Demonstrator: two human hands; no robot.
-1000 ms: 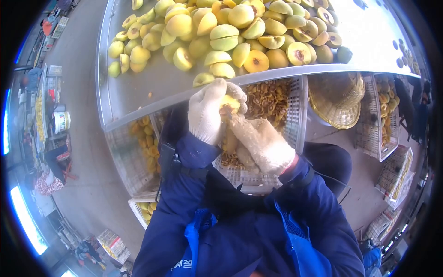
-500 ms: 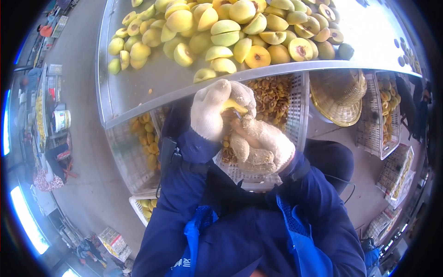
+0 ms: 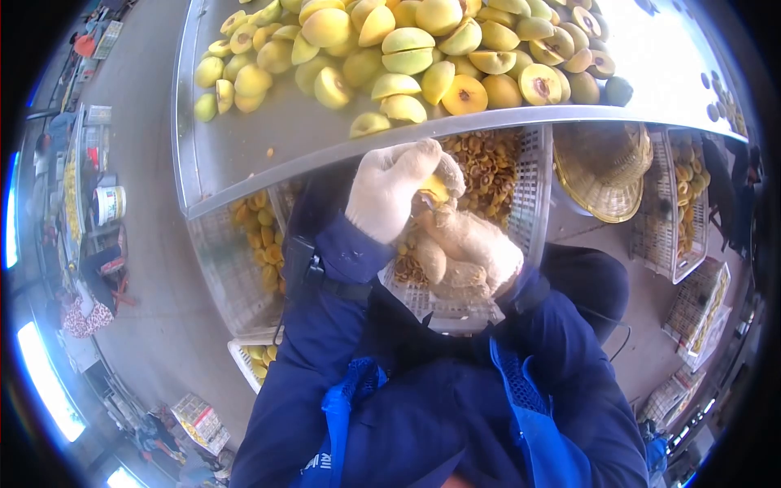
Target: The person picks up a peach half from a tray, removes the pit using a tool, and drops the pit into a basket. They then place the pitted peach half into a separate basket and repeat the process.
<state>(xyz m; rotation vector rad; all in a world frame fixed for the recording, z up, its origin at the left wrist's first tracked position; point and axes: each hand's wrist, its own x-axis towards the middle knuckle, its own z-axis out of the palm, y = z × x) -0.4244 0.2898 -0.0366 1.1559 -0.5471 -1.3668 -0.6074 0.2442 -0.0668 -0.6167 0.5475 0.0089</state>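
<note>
Both my hands wear whitish gloves and meet just below the metal table's front edge. My left hand [image 3: 394, 187] has its fingers wrapped round a yellow fruit piece [image 3: 436, 189]. My right hand [image 3: 468, 252] is closed close beside that piece, its fingers curled; what it grips is hidden. On the metal table [image 3: 285, 150] lies a heap of halved yellow-green fruit [image 3: 390, 61], some with brown centres showing. Beneath my hands stands a white crate [image 3: 533, 191] with many small brownish-orange pieces [image 3: 480, 163].
A crate with yellow fruit [image 3: 236, 285] stands at the left. A woven hat [image 3: 606, 175] lies right of the middle crate, with another fruit crate [image 3: 661, 220] beyond. A white bucket [image 3: 110, 205] and a seated person [image 3: 88, 313] are at far left.
My left hand has turned slightly, and more of the yellow piece shows between its fingers. My right hand stays close to it. The whole view has shifted a little.
</note>
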